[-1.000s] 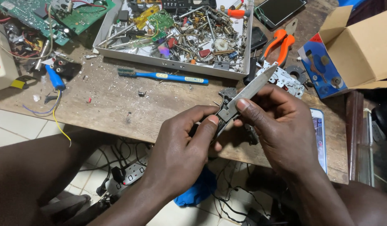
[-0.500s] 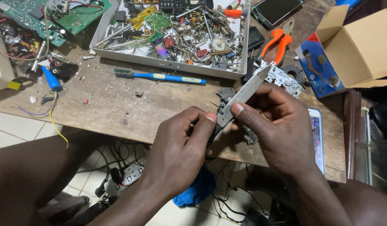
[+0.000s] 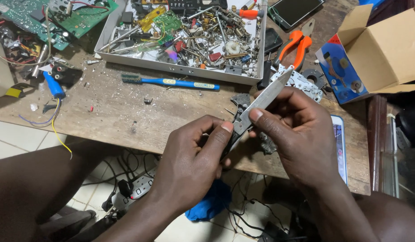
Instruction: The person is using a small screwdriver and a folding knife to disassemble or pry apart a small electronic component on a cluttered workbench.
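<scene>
Hands (image 3: 243, 148) pinching a folding knife (image 3: 256, 110) above the worktop (image 3: 126, 112).
Blade now tilts steeper than a second ago; both grips hold.

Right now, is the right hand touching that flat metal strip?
Touching. The head view shows the right hand with its thumb pressed on the metal strip, fingers wrapped behind it.
</scene>
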